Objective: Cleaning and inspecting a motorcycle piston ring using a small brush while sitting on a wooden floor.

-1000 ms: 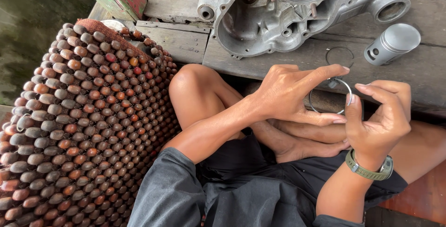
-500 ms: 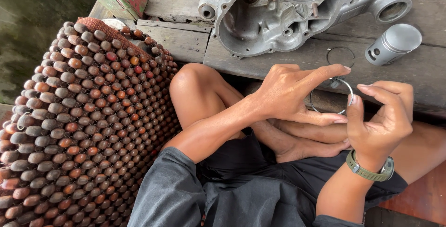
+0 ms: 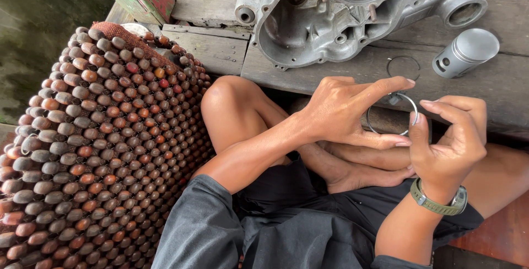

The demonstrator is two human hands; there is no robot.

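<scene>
Two bare hands meet over the person's crossed legs, both pinched on one thin metal ring (image 3: 392, 113): the left hand (image 3: 344, 109) spans it between forefinger and thumb, and the right hand (image 3: 447, 139), with an olive watch (image 3: 438, 203) at the wrist, grips its right edge. Such a slim, springy ring probably wants light, even fingertip pressure, spread only slightly so it does not twist or snap. To the left lies a wooden-bead mat (image 3: 93, 137). On the far wooden bench (image 3: 220, 54) sits a grey engine casing (image 3: 352, 15), to its right a piston (image 3: 465, 51), and near that another thin ring (image 3: 403, 67), lying flat.
</scene>
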